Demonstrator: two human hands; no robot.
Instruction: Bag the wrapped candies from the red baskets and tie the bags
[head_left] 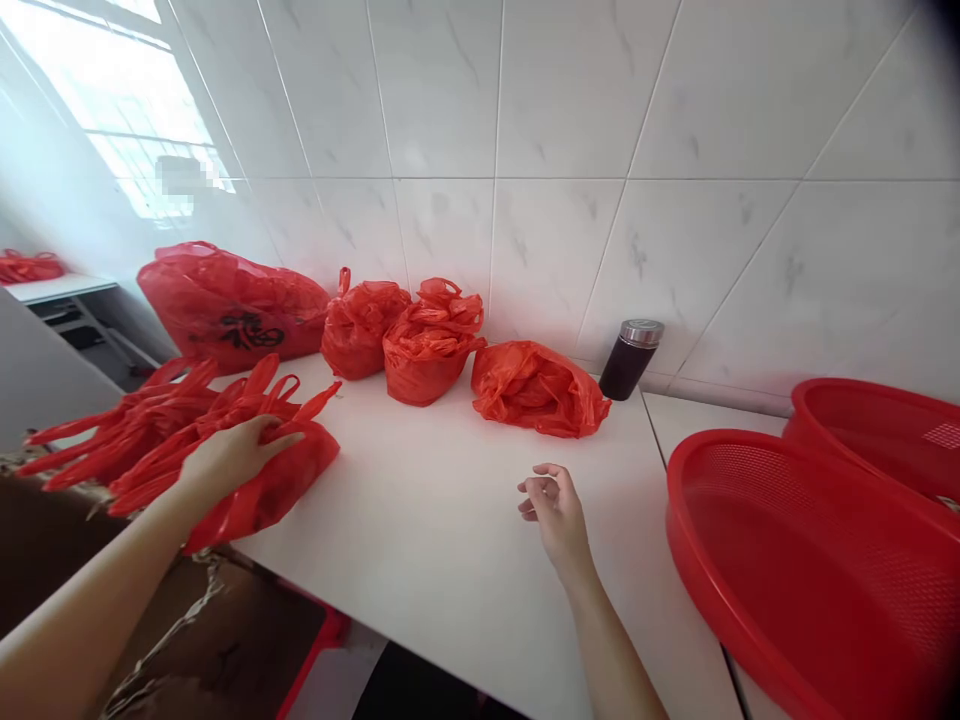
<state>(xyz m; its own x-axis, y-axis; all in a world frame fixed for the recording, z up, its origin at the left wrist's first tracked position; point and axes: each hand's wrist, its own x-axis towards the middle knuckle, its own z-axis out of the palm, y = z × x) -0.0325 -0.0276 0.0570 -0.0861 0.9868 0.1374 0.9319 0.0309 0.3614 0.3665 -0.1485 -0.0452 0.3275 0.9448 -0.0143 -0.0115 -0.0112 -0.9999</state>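
At the left of the table, my left hand [232,458] grips a red plastic bag [289,482], its fingers curled into the thin film. This bag lies at the front of a pile of red plastic bags [150,420] with long twisted handles, which reaches over the table's edge. My right hand [555,510] hovers above the white table, fingers loosely bent and apart, holding nothing. Behind it, close to the wall, an opened, crumpled red bag [536,385] lies on its side.
Two full red bags [364,325] [427,355] and a large red bag with a black character [232,305] stand along the tiled wall. A dark flask [631,360] is by the wall. Red plastic baskets [686,500] [817,400] occupy the right. A cardboard box [232,640] sits below the left edge.
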